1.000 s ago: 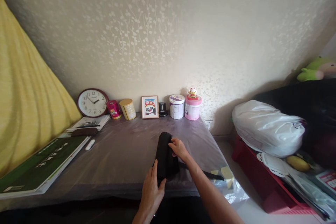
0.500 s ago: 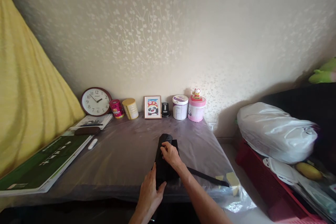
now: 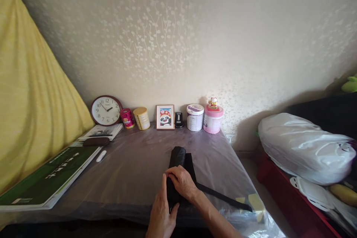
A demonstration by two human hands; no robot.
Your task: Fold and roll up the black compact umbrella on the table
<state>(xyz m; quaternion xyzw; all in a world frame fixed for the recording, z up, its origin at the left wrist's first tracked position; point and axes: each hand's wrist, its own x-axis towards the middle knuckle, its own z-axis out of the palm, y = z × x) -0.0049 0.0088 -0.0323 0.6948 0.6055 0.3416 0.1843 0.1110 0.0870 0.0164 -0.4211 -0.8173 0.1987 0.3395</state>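
Note:
A black rolled-up fabric bundle point(image 3: 177, 154) lies lengthwise near the front of the table; its exact kind is unclear. A flat black piece point(image 3: 190, 165) sits along its right side, and a black strap point(image 3: 223, 195) runs out to the right over the table. My left hand point(image 3: 162, 208) grips the near end from the left, thumb and fingers around it. Bent over the top of the roll, my right hand point(image 3: 182, 183) has its fingertips close to my left index finger. What the right fingertips pinch is hidden.
Plastic film covers the table point(image 3: 134, 171). Along the wall stand a clock point(image 3: 106, 110), tins point(image 3: 142, 119), a framed panda picture point(image 3: 165, 117) and tubs point(image 3: 194, 119). A green book point(image 3: 55, 176) lies left. Right of the table, a white bag point(image 3: 304, 148) tops a red bin point(image 3: 279, 189).
My right hand has slid back along the roll toward me, coming up against my left hand's fingers. The view has shifted slightly left. The left hand keeps its grip on the near end.

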